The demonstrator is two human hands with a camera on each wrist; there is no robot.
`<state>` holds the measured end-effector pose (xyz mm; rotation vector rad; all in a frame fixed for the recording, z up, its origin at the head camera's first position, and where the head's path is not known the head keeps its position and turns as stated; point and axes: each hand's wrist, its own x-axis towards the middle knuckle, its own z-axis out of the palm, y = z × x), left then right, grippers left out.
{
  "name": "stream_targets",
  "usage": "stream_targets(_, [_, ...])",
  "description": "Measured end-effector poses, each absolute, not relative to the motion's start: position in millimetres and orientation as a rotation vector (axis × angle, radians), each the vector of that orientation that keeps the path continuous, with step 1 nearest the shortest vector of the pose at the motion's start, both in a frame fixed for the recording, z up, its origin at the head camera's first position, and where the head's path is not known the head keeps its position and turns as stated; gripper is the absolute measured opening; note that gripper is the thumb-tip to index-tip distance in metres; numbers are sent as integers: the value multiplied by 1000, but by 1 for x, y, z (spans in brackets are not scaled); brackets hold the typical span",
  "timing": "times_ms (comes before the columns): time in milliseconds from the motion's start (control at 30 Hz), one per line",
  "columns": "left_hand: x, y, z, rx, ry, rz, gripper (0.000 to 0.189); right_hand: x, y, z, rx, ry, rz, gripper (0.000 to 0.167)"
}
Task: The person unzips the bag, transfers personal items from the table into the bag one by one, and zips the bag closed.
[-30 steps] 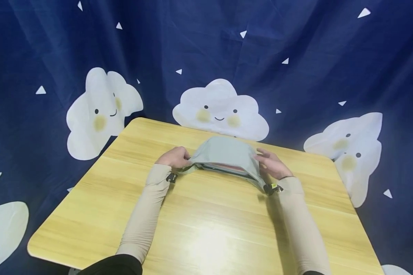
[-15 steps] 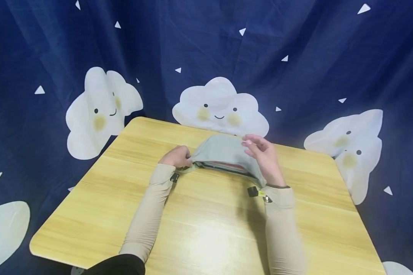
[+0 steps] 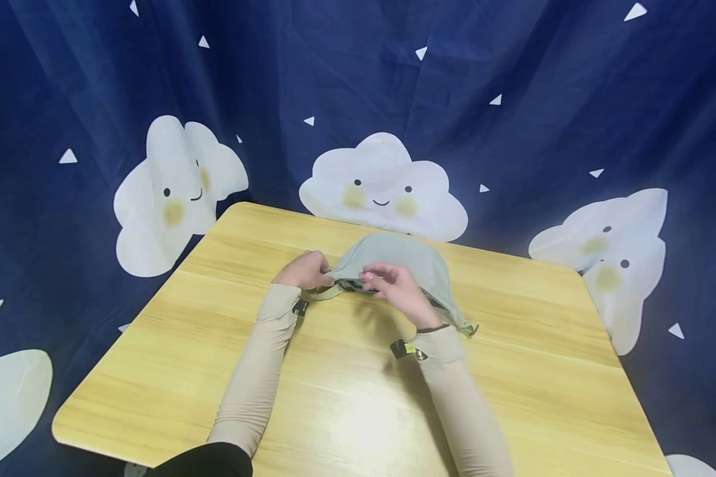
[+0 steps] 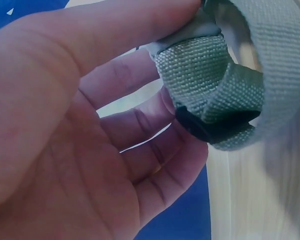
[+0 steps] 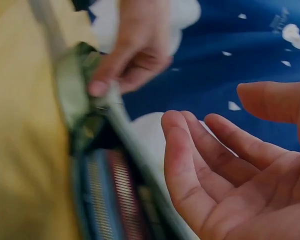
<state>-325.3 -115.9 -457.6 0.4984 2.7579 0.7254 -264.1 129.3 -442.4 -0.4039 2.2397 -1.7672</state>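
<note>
A pale green waist bag (image 3: 402,250) rests toward the far side of the table, its open mouth facing me. My left hand (image 3: 304,271) pinches its left end between thumb and fingers. In the left wrist view, a looped webbing strap (image 4: 285,65) with a black slider (image 4: 210,129) hangs at those fingers. Before the mouth hovers my right hand (image 3: 398,290), fingers loosely bent and holding nothing. In the right wrist view, blue and dark red items with ribbed metallic rows (image 5: 124,200) show inside the bag; the right fingers are beside its rim.
The wooden table (image 3: 215,371) has rounded corners, and its far edge runs close behind the bag. A dark blue curtain (image 3: 262,79) with clouds and white triangles hangs beyond. Small black devices sit at both wrists.
My right hand has moved left from the bag's right end, across its front, to the left part of the mouth. My left hand keeps its pinch in about the same place.
</note>
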Motion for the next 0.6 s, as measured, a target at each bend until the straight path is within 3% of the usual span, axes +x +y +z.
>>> stream_targets(300, [-324, -117, -455, 499, 2766, 738, 42, -266, 107, -474, -364, 2126, -1605, 47])
stream_targets(600, [-321, -116, -453, 471, 2752, 745, 40, -264, 97, -492, -376, 1961, -1585, 69])
